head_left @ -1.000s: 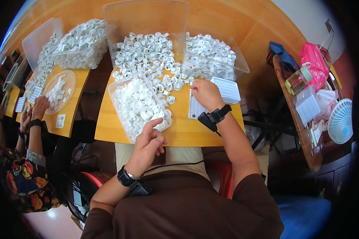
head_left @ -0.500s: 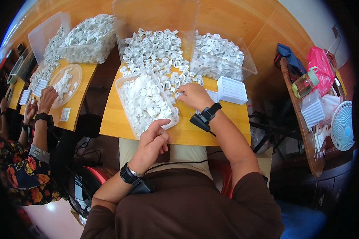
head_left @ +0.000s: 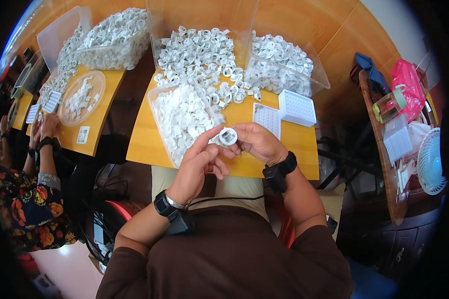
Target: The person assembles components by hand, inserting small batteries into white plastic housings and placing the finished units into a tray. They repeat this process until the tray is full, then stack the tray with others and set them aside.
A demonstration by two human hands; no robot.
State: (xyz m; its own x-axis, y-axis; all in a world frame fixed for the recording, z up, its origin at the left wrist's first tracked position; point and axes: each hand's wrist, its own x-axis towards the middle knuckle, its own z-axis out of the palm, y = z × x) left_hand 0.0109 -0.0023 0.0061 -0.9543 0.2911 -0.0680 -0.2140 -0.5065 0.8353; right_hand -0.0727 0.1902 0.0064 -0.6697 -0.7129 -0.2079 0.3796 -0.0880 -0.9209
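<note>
Above the near edge of my table, a small white round plastic part (head_left: 228,136) with a grey inside is between my two hands. My right hand (head_left: 257,143) pinches its right side. The fingers of my left hand (head_left: 200,158) close around its left side; whatever else they may hold is hidden. Just left of the hands is a clear tub (head_left: 173,158) full of small white plastic pieces (head_left: 180,114). Behind it more white round parts (head_left: 197,52) are heaped and spill across the wooden table (head_left: 144,144). A white tray with rows of holes (head_left: 267,118) lies beyond my right hand.
A white box-like tray (head_left: 297,108) stands at the table's right, with a clear bin (head_left: 279,77) of parts behind it. On a side table at right are a bottle (head_left: 385,105), a pink bag (head_left: 407,84) and a fan (head_left: 430,160). A co-worker (head_left: 35,207) sits at left.
My right hand has come back from the loose parts toward me, bringing a white round part to my left hand. My left hand has shifted right and up to meet it.
</note>
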